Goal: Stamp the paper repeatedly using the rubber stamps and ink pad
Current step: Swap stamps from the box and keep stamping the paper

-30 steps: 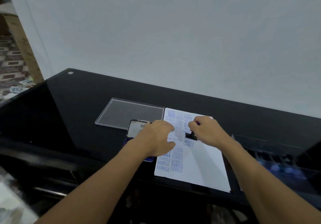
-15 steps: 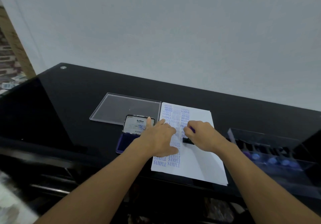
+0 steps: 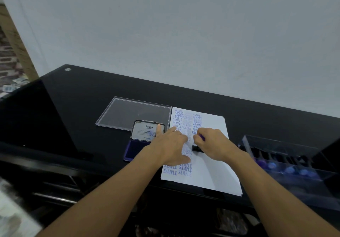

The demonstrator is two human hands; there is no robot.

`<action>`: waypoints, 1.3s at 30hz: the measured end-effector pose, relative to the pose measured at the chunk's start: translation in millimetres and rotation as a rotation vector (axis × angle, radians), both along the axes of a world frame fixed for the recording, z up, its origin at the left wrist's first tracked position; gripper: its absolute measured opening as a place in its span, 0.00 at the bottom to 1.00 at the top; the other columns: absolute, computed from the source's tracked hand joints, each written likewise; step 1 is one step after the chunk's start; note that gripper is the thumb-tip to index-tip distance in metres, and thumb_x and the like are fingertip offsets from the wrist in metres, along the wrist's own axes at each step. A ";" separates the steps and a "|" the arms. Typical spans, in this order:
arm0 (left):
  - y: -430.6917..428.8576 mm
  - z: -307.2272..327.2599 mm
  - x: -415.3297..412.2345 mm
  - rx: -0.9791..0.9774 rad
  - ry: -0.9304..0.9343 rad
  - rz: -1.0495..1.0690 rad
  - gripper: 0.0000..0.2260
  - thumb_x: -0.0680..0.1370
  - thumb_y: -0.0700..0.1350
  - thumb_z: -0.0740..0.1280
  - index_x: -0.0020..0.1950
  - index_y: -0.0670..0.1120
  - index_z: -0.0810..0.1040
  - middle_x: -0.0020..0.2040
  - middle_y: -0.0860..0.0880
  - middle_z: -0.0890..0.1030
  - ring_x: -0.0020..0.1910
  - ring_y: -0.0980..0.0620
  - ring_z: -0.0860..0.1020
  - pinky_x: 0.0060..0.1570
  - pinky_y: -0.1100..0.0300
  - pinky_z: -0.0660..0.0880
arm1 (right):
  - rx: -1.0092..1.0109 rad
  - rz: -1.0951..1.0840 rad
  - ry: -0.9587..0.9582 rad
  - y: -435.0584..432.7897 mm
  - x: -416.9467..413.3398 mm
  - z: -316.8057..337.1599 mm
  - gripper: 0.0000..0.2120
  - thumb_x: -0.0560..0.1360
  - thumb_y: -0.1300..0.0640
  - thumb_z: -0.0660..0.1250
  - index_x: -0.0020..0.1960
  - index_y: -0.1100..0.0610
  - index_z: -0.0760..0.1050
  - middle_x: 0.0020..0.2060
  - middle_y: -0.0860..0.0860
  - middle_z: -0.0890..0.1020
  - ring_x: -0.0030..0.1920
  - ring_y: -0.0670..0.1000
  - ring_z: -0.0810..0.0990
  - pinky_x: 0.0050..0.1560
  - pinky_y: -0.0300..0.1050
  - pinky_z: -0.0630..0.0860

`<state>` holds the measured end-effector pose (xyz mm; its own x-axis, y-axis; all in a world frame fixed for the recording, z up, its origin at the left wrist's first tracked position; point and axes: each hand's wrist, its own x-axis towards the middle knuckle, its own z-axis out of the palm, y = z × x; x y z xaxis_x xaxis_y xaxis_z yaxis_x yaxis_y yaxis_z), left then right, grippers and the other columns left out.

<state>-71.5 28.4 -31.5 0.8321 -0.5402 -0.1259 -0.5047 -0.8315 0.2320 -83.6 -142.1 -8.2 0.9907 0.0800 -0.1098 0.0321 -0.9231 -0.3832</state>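
A white sheet of paper (image 3: 211, 170) lies on the black table, with columns of blue stamped words down its left half. My right hand (image 3: 211, 144) grips a rubber stamp (image 3: 196, 148) with a black base, pressed down on the middle of the sheet. My left hand (image 3: 171, 146) lies flat on the paper's left edge with fingers spread, holding it down. The open ink pad (image 3: 134, 150) sits just left of the paper, its blue pad showing and its labelled lid (image 3: 145, 131) raised behind it.
A clear plastic lid (image 3: 132, 112) lies flat behind the ink pad. A clear box (image 3: 287, 159) with several blue-handled stamps stands to the right of the paper. The black table (image 3: 82, 98) meets a grey wall at the back.
The stamp in my right hand has come down the column a little toward me and sits pressed on the paper. My left hand has flattened, fingers spread, on the sheet's left edge.
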 end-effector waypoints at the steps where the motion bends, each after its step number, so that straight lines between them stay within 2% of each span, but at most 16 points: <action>1: 0.1 -0.5 0.3 0.002 0.001 0.000 0.26 0.77 0.61 0.67 0.70 0.49 0.72 0.69 0.50 0.74 0.76 0.48 0.59 0.73 0.32 0.42 | -0.002 0.000 0.002 0.1 0.0 -0.3 0.15 0.83 0.54 0.58 0.39 0.57 0.68 0.34 0.52 0.74 0.32 0.50 0.68 0.32 0.42 0.65; 8: -0.5 0.0 1.7 0.013 -0.003 -0.003 0.27 0.76 0.62 0.67 0.70 0.49 0.72 0.68 0.51 0.74 0.75 0.49 0.61 0.74 0.32 0.44 | -0.035 0.004 -0.008 3.1 -0.7 -3.3 0.15 0.83 0.54 0.57 0.37 0.55 0.66 0.32 0.50 0.73 0.30 0.48 0.67 0.31 0.40 0.62; 15: -3.4 2.0 6.4 0.094 0.028 -0.017 0.30 0.73 0.66 0.69 0.69 0.50 0.72 0.70 0.50 0.72 0.77 0.47 0.58 0.73 0.29 0.44 | -0.052 -0.054 -0.052 5.4 -2.1 -18.1 0.14 0.81 0.56 0.56 0.37 0.55 0.62 0.30 0.53 0.71 0.32 0.54 0.67 0.29 0.45 0.60; 17: -4.6 1.4 7.8 0.106 0.008 -0.015 0.30 0.72 0.68 0.69 0.67 0.51 0.74 0.68 0.51 0.73 0.75 0.47 0.60 0.72 0.29 0.46 | -0.065 -0.048 -0.072 6.7 -2.8 -19.8 0.13 0.82 0.56 0.55 0.39 0.55 0.63 0.31 0.53 0.72 0.35 0.57 0.69 0.30 0.46 0.62; 21: -6.1 1.3 9.4 0.103 0.028 0.003 0.30 0.71 0.68 0.70 0.66 0.51 0.75 0.67 0.51 0.73 0.72 0.48 0.62 0.72 0.30 0.48 | -0.106 -0.019 -0.079 7.0 -3.2 -19.0 0.11 0.83 0.52 0.52 0.48 0.56 0.67 0.38 0.54 0.75 0.38 0.57 0.73 0.42 0.50 0.73; 23: -6.0 1.4 9.3 0.098 0.040 0.010 0.30 0.71 0.67 0.70 0.66 0.51 0.74 0.67 0.51 0.73 0.72 0.49 0.63 0.72 0.30 0.49 | -0.107 -0.021 -0.091 7.4 -3.6 -20.2 0.11 0.83 0.53 0.53 0.43 0.55 0.64 0.35 0.52 0.73 0.36 0.56 0.72 0.36 0.46 0.69; 26: -6.5 2.1 9.1 0.104 0.050 0.014 0.30 0.71 0.67 0.70 0.66 0.51 0.74 0.67 0.52 0.73 0.72 0.49 0.63 0.72 0.30 0.49 | -0.109 -0.043 -0.103 9.3 -2.8 -22.7 0.14 0.82 0.57 0.56 0.38 0.53 0.59 0.31 0.50 0.68 0.31 0.52 0.66 0.28 0.44 0.58; 33: -10.3 4.4 11.9 0.135 0.060 0.020 0.28 0.70 0.67 0.71 0.62 0.51 0.75 0.64 0.52 0.74 0.70 0.49 0.65 0.72 0.30 0.50 | -0.135 -0.054 -0.116 7.5 -2.3 -29.4 0.14 0.82 0.53 0.54 0.38 0.52 0.58 0.32 0.47 0.67 0.29 0.50 0.65 0.29 0.40 0.55; 39: -10.6 3.8 12.4 0.117 0.062 0.023 0.28 0.69 0.67 0.72 0.60 0.50 0.76 0.60 0.52 0.76 0.68 0.50 0.67 0.71 0.31 0.52 | -0.155 -0.064 -0.118 10.6 -4.6 -23.9 0.18 0.82 0.54 0.57 0.36 0.50 0.54 0.30 0.47 0.65 0.28 0.47 0.62 0.28 0.39 0.54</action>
